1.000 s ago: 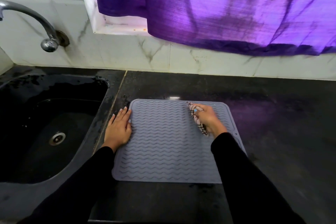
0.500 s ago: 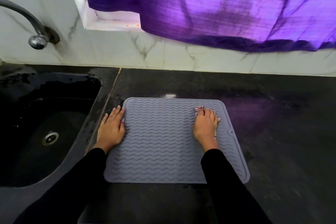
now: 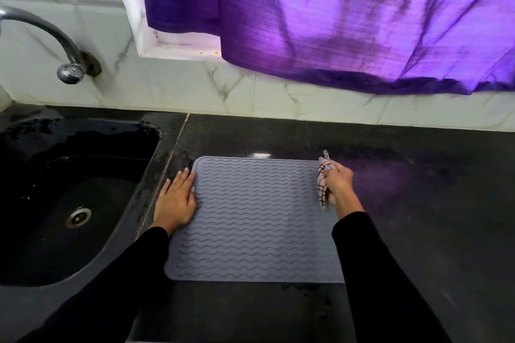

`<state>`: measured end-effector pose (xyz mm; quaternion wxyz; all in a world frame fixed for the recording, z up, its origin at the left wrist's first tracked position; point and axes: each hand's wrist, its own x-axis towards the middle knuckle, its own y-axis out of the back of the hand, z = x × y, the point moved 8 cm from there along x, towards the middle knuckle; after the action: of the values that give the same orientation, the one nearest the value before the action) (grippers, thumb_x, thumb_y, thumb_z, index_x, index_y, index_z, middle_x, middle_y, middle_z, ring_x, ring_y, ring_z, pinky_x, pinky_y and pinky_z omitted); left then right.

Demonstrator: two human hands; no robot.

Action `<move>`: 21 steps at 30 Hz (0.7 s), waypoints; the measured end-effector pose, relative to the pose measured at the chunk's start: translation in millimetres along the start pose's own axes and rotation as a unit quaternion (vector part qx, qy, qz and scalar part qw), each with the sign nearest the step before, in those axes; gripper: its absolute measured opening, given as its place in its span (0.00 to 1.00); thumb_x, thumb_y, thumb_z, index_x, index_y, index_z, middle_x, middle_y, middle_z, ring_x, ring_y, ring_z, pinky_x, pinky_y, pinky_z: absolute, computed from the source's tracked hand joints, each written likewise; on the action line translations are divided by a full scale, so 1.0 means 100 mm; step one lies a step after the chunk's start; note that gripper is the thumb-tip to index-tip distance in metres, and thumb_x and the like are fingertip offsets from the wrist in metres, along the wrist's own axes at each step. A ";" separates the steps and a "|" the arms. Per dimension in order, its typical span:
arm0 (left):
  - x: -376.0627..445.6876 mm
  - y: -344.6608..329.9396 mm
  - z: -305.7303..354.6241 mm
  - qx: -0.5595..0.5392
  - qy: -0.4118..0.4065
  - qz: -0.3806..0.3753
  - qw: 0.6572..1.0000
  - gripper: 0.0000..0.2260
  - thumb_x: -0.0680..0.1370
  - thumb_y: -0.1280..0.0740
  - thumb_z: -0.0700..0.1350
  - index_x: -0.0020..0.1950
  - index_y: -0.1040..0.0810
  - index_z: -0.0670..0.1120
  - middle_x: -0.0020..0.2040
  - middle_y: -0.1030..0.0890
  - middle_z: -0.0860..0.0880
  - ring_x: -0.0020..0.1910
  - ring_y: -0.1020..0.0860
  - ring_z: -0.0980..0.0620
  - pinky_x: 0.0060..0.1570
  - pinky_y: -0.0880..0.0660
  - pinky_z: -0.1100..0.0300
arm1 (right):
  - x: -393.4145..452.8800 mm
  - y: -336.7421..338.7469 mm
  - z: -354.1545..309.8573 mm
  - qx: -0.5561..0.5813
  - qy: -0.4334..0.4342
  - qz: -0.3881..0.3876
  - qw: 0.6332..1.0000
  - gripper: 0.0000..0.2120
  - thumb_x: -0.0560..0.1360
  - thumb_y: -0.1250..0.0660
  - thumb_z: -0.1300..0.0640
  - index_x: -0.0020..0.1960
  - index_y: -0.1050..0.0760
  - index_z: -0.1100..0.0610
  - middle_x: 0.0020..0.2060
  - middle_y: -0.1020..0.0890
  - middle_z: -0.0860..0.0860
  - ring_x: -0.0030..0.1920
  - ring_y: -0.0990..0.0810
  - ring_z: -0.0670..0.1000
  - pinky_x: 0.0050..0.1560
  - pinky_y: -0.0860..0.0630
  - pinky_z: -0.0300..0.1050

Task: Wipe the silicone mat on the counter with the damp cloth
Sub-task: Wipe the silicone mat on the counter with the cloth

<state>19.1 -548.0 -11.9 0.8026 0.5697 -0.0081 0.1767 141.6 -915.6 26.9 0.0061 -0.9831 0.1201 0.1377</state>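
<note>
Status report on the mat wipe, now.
Left hand flat, pinning silicone mat at its left edge. Right hand grips checked cloth at mat's far right corner. Nothing in the way.

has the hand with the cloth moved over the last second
Yes. The right hand with the cloth slid rightward across the mat, from near the top middle to its top right edge.

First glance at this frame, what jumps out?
The purple curtain glowing across the top right, hanging over the marble wall tiles. Below it, centre, a grey wavy-ribbed silicone mat on the black counter: the left hand lies flat at its left edge, the right hand grips a checked cloth at its far right corner.
</note>
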 end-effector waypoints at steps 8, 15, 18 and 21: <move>0.01 -0.01 -0.02 0.004 0.001 0.001 1.000 0.33 0.72 0.60 0.57 0.73 0.37 0.46 0.74 0.37 0.47 0.74 0.41 0.50 0.72 0.49 0.52 | -0.43 -0.88 0.23 -0.521 0.291 -0.067 0.799 0.23 0.74 0.38 0.66 0.68 0.31 0.57 0.67 0.27 0.54 0.69 0.33 0.55 0.73 0.42 0.50; 0.02 -0.03 -0.01 0.016 -0.002 0.003 1.000 0.32 0.73 0.60 0.56 0.73 0.38 0.46 0.74 0.37 0.47 0.74 0.41 0.50 0.73 0.48 0.51 | -0.31 -0.86 0.17 -0.498 0.280 -0.109 0.814 0.27 0.71 0.34 0.66 0.68 0.29 0.52 0.65 0.26 0.51 0.67 0.31 0.55 0.69 0.38 0.49; 0.00 -0.03 -0.01 0.021 0.000 0.001 1.000 0.32 0.73 0.60 0.56 0.73 0.38 0.46 0.74 0.37 0.47 0.74 0.41 0.50 0.73 0.48 0.51 | -0.29 -0.80 0.14 -0.447 0.258 -0.111 0.849 0.25 0.72 0.37 0.68 0.67 0.27 0.53 0.64 0.24 0.52 0.65 0.30 0.55 0.66 0.36 0.46; 0.00 -0.02 0.00 0.012 0.005 -0.006 1.000 0.34 0.71 0.61 0.57 0.73 0.39 0.46 0.74 0.37 0.47 0.74 0.42 0.50 0.73 0.50 0.52 | -0.30 -0.72 0.11 -0.347 0.225 -0.092 0.906 0.19 0.73 0.36 0.68 0.62 0.23 0.56 0.59 0.21 0.54 0.62 0.26 0.56 0.62 0.31 0.43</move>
<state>19.8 -548.0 -13.4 0.7968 0.5784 0.0009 0.1748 128.1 -838.4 22.9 -0.3504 -0.9345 -0.0284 -0.0556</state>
